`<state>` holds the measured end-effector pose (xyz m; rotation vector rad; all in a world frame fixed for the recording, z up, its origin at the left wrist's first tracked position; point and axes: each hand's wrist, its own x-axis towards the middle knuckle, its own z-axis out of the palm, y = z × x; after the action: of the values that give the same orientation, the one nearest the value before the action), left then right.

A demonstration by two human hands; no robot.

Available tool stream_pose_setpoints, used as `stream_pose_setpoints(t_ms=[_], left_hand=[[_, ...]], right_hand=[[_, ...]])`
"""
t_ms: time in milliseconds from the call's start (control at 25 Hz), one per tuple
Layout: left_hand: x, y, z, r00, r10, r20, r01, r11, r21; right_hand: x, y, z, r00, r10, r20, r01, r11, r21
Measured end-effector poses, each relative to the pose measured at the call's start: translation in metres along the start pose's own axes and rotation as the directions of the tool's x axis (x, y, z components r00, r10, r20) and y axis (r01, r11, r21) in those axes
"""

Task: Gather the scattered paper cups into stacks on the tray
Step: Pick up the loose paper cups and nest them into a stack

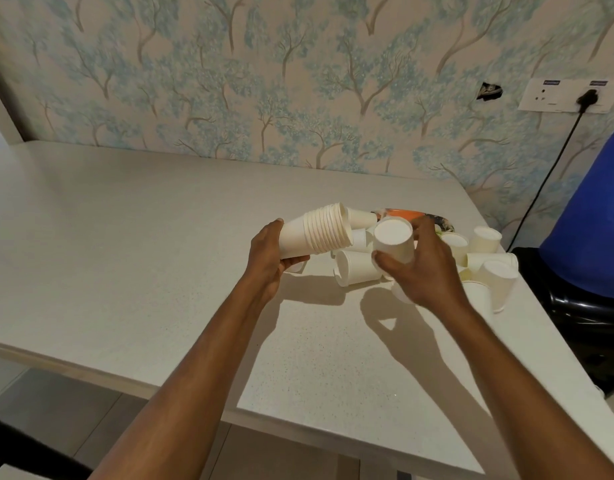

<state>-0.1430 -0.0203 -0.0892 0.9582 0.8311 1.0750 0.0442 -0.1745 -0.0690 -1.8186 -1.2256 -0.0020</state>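
My left hand (269, 261) grips a stack of white paper cups (316, 232) held sideways above the table, rims pointing right. My right hand (421, 268) holds a single white paper cup (393, 240) with its base turned toward me, just right of the stack's open end. Several loose cups lie and stand on the table behind and right of my hands, one on its side (355, 268), others upside down (497, 277). An orange patterned tray (402, 213) shows behind the cups, mostly hidden.
The white speckled table (142, 254) stretches wide to the left. Its right edge runs close to the loose cups. A blue object on a black seat (589, 216) stands beside that edge. A wall socket with a black cable (568, 97) is at the upper right.
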Motion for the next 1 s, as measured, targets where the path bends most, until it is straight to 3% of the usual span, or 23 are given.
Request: stream_pose_setpoints(t_ms=[160,320,480,720,880,920,1000], left_hand=[[0.001,-0.003,0.011,0.999,0.005,0.041,-0.006,0.999,0.034],[0.001,-0.008,0.022,0.997,0.031,0.073,-0.037,0.995,0.088],[0.002,-0.012,0.033,0.996,0.045,0.079,-0.054,0.991,0.124],[0.003,-0.017,0.039,0.995,0.037,0.090,-0.049,0.989,0.138],[0.004,-0.014,0.034,0.994,0.047,0.095,-0.054,0.996,0.078],[0.005,-0.013,0.029,0.995,0.047,0.089,-0.053,0.996,0.066],[0.006,-0.012,0.019,0.997,0.038,0.068,-0.042,0.998,0.054]], right_hand=[[0.030,-0.008,-0.019,0.986,-0.111,0.122,0.146,0.932,-0.331],[0.036,-0.023,-0.015,0.940,-0.248,0.234,0.328,0.846,-0.420],[0.035,-0.026,-0.018,0.916,-0.271,0.297,0.350,0.900,-0.261],[0.028,-0.031,-0.010,0.899,-0.200,0.390,0.161,0.978,0.132],[0.028,-0.027,-0.004,0.909,-0.236,0.343,0.030,0.859,0.512],[0.031,-0.023,-0.004,0.932,-0.216,0.290,0.018,0.828,0.561],[0.040,-0.013,-0.003,0.979,-0.135,0.153,0.044,0.872,0.488]])
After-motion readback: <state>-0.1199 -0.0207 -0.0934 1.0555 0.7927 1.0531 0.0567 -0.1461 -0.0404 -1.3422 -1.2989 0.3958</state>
